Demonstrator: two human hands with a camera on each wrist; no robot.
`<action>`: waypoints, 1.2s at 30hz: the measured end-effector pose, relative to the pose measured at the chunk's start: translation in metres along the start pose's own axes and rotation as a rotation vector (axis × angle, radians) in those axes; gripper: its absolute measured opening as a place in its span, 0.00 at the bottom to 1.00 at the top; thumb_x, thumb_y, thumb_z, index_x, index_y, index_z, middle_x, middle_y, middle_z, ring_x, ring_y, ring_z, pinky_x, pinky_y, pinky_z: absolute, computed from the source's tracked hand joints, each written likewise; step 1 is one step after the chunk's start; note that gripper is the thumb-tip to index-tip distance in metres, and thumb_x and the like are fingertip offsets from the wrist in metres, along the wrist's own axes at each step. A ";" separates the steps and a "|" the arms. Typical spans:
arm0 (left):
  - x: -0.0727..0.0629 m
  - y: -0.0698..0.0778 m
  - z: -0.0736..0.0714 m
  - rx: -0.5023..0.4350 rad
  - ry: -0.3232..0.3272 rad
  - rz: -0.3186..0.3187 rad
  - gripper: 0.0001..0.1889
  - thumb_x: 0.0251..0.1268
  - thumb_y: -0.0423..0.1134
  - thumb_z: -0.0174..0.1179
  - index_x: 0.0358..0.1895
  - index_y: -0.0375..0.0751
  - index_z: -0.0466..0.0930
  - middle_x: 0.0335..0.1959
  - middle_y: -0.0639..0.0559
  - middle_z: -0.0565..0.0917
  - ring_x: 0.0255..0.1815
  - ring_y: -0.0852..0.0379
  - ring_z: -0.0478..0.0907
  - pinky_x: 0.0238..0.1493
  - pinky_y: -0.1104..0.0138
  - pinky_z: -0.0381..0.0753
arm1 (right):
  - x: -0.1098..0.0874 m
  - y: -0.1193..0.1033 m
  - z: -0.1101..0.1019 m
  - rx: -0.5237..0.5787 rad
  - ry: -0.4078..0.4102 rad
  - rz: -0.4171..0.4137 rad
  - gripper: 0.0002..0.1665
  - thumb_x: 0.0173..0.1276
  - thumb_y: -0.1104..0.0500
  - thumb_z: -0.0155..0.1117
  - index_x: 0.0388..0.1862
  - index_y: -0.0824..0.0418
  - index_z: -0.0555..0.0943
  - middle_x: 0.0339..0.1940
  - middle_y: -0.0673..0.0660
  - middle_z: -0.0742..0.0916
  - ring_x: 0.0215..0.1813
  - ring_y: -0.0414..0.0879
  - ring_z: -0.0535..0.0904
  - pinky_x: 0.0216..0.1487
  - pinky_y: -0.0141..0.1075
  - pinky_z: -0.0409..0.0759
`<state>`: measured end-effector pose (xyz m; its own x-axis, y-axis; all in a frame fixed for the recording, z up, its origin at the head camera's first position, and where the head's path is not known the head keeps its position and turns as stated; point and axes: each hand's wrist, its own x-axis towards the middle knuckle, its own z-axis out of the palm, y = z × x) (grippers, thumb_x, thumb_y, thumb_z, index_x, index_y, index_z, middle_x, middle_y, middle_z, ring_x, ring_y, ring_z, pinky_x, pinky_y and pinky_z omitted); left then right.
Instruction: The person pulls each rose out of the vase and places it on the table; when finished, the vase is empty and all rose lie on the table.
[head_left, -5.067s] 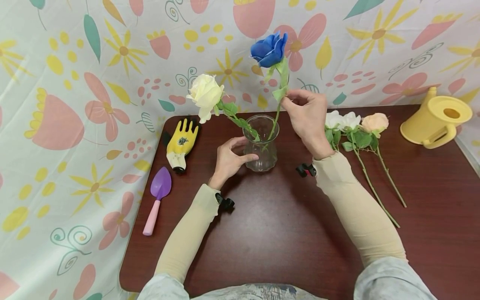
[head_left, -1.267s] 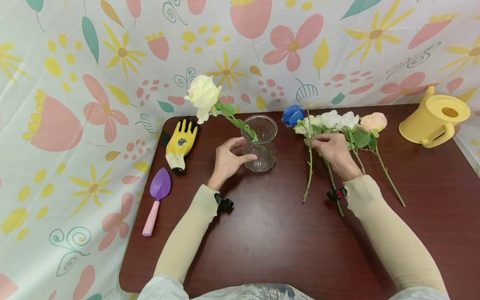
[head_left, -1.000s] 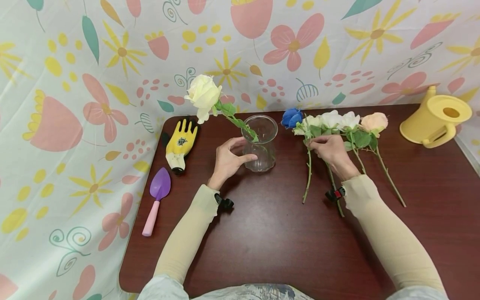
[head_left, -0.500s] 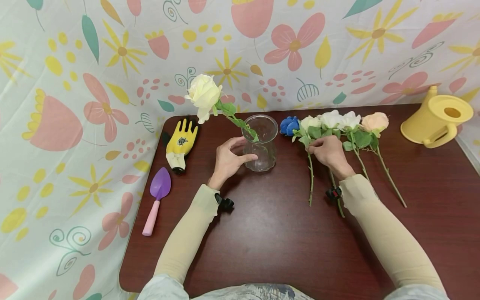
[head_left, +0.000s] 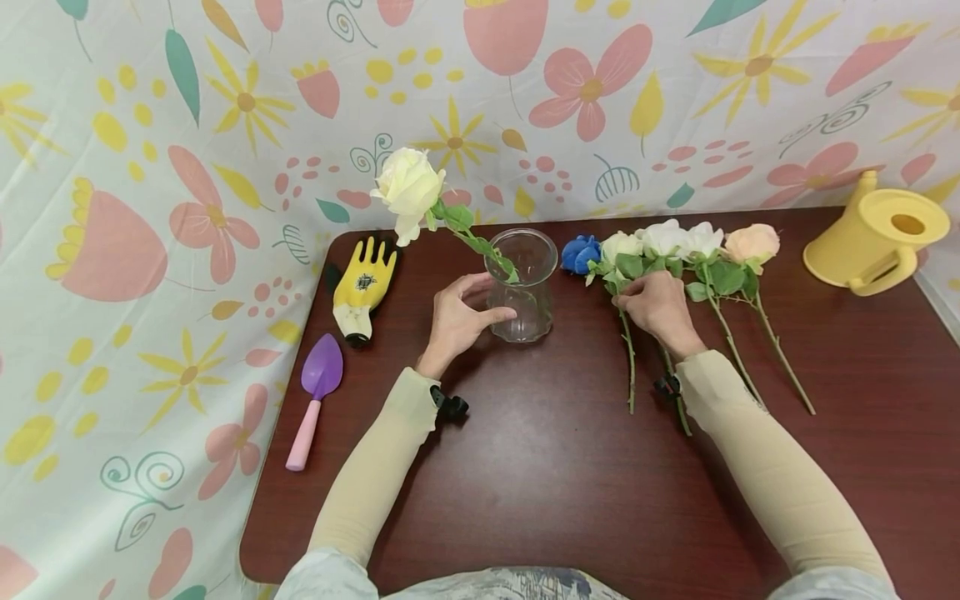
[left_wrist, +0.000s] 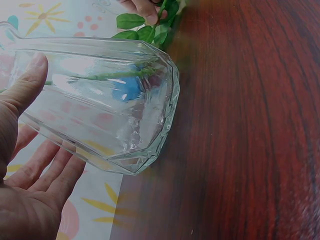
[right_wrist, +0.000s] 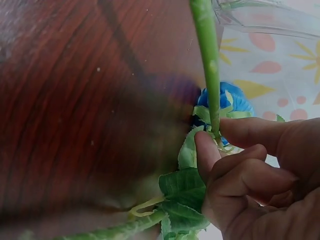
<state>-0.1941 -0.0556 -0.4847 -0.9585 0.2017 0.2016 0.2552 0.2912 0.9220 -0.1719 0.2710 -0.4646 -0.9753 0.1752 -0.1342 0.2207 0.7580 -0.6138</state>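
Observation:
My left hand (head_left: 459,321) grips the clear glass vase (head_left: 531,323) from its left side. In the left wrist view, the thumb and fingers span the vase body (left_wrist: 107,112). A cream rose (head_left: 410,185) leans left out of the vase's mouth, its stem inside. With thumb and fingertips, my right hand (head_left: 660,307) pinches the stem of a blue rose (head_left: 581,254), low at the table beside the other flowers. The right wrist view shows that green stem (right_wrist: 209,60) between thumb and finger, with the blue bloom (right_wrist: 235,100) behind.
Right of the blue rose lie a cream-white rose (head_left: 621,247), white roses (head_left: 663,238) and a peach rose (head_left: 752,243). A yellow watering can (head_left: 862,242) stands at the far right. To the left are a yellow glove (head_left: 363,283) and a purple trowel (head_left: 322,371).
The blue rose has gone from above the vase down to the table, left of the row. Lately its bloom shifted slightly left and its stem end right. The left hand stays on the vase.

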 end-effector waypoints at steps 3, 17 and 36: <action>0.000 0.000 0.000 0.000 -0.001 0.002 0.35 0.50 0.39 0.88 0.65 0.41 0.87 0.60 0.40 0.91 0.62 0.43 0.91 0.64 0.56 0.93 | -0.001 0.000 0.000 -0.008 0.002 0.001 0.19 0.74 0.55 0.74 0.50 0.70 0.92 0.58 0.74 0.91 0.64 0.74 0.83 0.62 0.63 0.86; 0.001 -0.001 0.000 -0.003 -0.003 0.025 0.35 0.51 0.39 0.88 0.65 0.39 0.87 0.59 0.39 0.91 0.62 0.43 0.90 0.64 0.54 0.93 | -0.006 -0.007 -0.014 -0.019 0.055 -0.031 0.21 0.73 0.52 0.75 0.50 0.70 0.92 0.55 0.74 0.91 0.61 0.73 0.84 0.61 0.64 0.84; 0.000 -0.001 0.000 0.000 -0.003 0.011 0.35 0.51 0.39 0.88 0.65 0.41 0.87 0.60 0.40 0.91 0.62 0.43 0.91 0.64 0.56 0.93 | -0.023 -0.054 -0.048 0.107 0.191 -0.160 0.18 0.75 0.53 0.74 0.54 0.66 0.93 0.50 0.71 0.94 0.46 0.59 0.88 0.42 0.38 0.76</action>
<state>-0.1944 -0.0562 -0.4851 -0.9551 0.2080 0.2110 0.2660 0.2886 0.9198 -0.1608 0.2559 -0.3912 -0.9768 0.1814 0.1140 0.0519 0.7168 -0.6953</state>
